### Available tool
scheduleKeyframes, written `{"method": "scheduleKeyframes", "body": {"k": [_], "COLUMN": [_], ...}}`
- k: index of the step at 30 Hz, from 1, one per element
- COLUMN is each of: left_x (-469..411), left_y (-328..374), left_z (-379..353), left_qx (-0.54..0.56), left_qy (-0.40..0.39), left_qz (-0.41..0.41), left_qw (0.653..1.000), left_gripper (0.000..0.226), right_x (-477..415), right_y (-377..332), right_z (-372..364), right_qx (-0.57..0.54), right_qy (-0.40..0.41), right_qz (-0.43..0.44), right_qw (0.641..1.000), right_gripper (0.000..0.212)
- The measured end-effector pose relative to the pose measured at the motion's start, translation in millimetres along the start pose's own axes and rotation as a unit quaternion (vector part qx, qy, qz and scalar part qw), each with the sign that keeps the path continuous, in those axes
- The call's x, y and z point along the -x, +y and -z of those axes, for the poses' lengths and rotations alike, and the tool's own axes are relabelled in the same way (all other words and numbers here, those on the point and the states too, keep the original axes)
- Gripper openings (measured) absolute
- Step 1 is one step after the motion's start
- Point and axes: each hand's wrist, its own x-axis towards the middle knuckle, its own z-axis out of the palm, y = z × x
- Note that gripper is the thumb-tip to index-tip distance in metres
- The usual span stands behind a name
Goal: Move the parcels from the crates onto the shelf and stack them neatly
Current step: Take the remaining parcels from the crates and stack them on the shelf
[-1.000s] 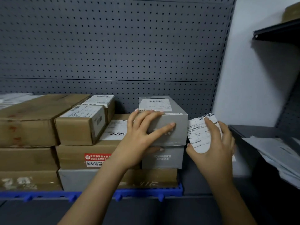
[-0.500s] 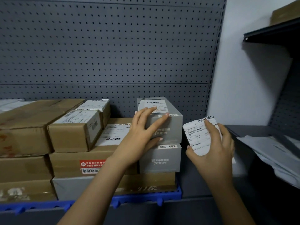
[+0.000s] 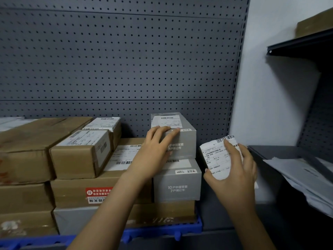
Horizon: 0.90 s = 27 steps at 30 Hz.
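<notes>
A dark grey pegboard (image 3: 117, 60) backs the shelf (image 3: 214, 218), and a plain white wall (image 3: 273, 98) closes it on the right. On the shelf, stacked parcels sit on a blue plastic base (image 3: 187, 229). These include brown cartons (image 3: 79, 159) to the left and two grey boxes at the right end of the stack. The upper grey box (image 3: 185, 143) stands on the lower grey box (image 3: 177, 184), set slightly further back.

The left hand (image 3: 155, 150) lies against the upper grey box, its fingers fairly straight and reaching over the top front edge onto the shipping label. The right hand (image 3: 237, 174) grips a small white parcel (image 3: 216, 157), thumb and fingers curled round it. It holds the parcel in the air just right of the grey boxes, above the bare end of the shelf.

Further right, a dark side shelf (image 3: 302, 42) juts from the wall. A lower ledge carries white mailers (image 3: 306, 179).
</notes>
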Motion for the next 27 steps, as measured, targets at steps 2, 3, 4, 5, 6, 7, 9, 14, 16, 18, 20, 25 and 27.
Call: {"method": "scheduleKeyframes", "body": {"k": [2, 3, 4, 5, 6, 7, 9, 14, 16, 18, 20, 25, 27], "left_x": [-1.7, -2.4, -2.9, -3.0, -3.0, -2.8, -2.7, -5.1, -5.5, -5.7, -5.1, 1.0, 5.5], "left_y": [-2.2, -3.1, -3.9, -4.9, -5.7, -6.6, -7.7, -10.1, -11.2, -11.8, -11.6, -8.4, -7.5], "left_z": [-0.4, 0.1, 0.9, 1.7, 2.7, 3.6, 5.2, 5.3, 4.8, 4.4, 4.6, 10.0, 12.9], "left_qx": [0.011, 0.02, 0.029, 0.037, 0.041, 0.044, 0.049, 0.059, 0.063, 0.066, 0.065, 0.035, 0.044], "left_qy": [0.002, 0.002, 0.0, -0.003, -0.005, -0.007, -0.01, -0.01, -0.006, -0.005, -0.006, 0.025, 0.036], "left_qz": [-0.005, -0.006, -0.006, -0.008, -0.011, -0.015, -0.017, -0.019, -0.023, -0.027, -0.028, -0.028, -0.031], "left_qw": [1.0, 1.0, 1.0, 0.999, 0.999, 0.999, 0.999, 0.998, 0.998, 0.997, 0.997, 0.999, 0.998], "left_gripper": [0.072, 0.071, 0.071, 0.07, 0.069, 0.068, 0.067, 0.066, 0.066, 0.066, 0.066, 0.064, 0.064], "right_x": [-2.3, -3.3, -4.0, -4.5, -4.8, -4.9, -4.9, -4.6, -4.8, -5.6, -6.1, -8.6, -11.7], "right_y": [0.3, 0.0, -0.3, -0.6, -0.8, -1.0, -1.0, -0.2, -0.8, -2.1, -4.8, -15.2, -19.5], "right_z": [-0.6, -0.9, -1.3, -1.6, -1.8, -1.9, -2.3, -4.6, -4.8, -4.4, -3.0, 6.4, 12.0], "right_qx": [0.001, 0.0, 0.0, -0.001, -0.001, -0.002, -0.003, -0.003, -0.002, -0.003, -0.007, -0.018, -0.019], "right_qy": [0.001, 0.002, 0.001, 0.001, 0.0, -0.002, -0.004, -0.005, -0.008, -0.01, -0.012, -0.018, -0.017], "right_qz": [0.001, 0.002, 0.002, 0.001, 0.001, 0.0, -0.001, -0.004, -0.003, 0.001, 0.006, 0.035, 0.045], "right_qw": [1.0, 1.0, 1.0, 1.0, 1.0, 1.0, 1.0, 1.0, 1.0, 1.0, 1.0, 0.999, 0.999], "right_gripper": [0.088, 0.088, 0.088, 0.088, 0.087, 0.087, 0.087, 0.087, 0.087, 0.087, 0.088, 0.088, 0.088]}}
